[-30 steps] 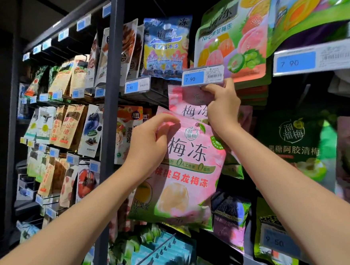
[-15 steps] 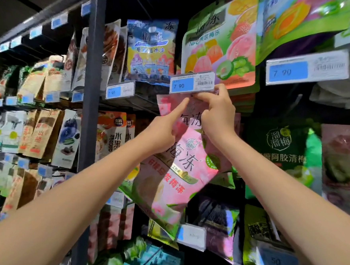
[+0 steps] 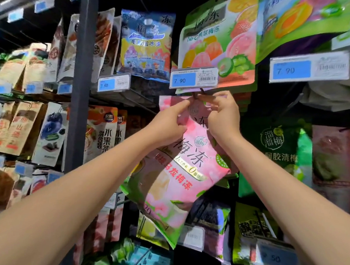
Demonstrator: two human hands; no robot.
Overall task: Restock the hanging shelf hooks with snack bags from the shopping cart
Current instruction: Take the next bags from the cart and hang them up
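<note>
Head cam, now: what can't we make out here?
1. Whether the hook has passed through the pink bag: head view, the left hand and right hand cover the spot.
2. Cart: outside the frame.
3. Lower-right price tag: head view, blurred, only 50 reads.

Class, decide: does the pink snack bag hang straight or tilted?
Tilted: the pink snack bag slants, bottom toward left; left hand and right hand pinch its top.

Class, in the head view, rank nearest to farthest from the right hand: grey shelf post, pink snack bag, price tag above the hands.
1. pink snack bag, pinched by the right hand.
2. price tag, just above.
3. grey shelf post, far left.
</note>
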